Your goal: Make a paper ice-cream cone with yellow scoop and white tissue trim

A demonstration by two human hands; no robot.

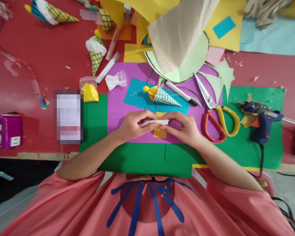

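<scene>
Both my hands meet over a purple paper sheet (118, 108) and pinch a thin strip of white clay (155, 122) between them. My left hand (132, 125) grips its left end, my right hand (181, 127) its right end. Under the strip lies a small orange paper piece (160, 132). Just beyond my hands, a paper ice-cream cone (162, 96) with a teal grid and yellow top lies on a blue sheet (135, 95).
Red-and-yellow-handled scissors (215, 111) and a blue glue gun (260, 119) lie at right on green paper (245, 144). A black marker (180, 93), a yellow clay lump (90, 93), more paper cones (96, 54), coloured sheets and a pink device (5, 131) surround the work.
</scene>
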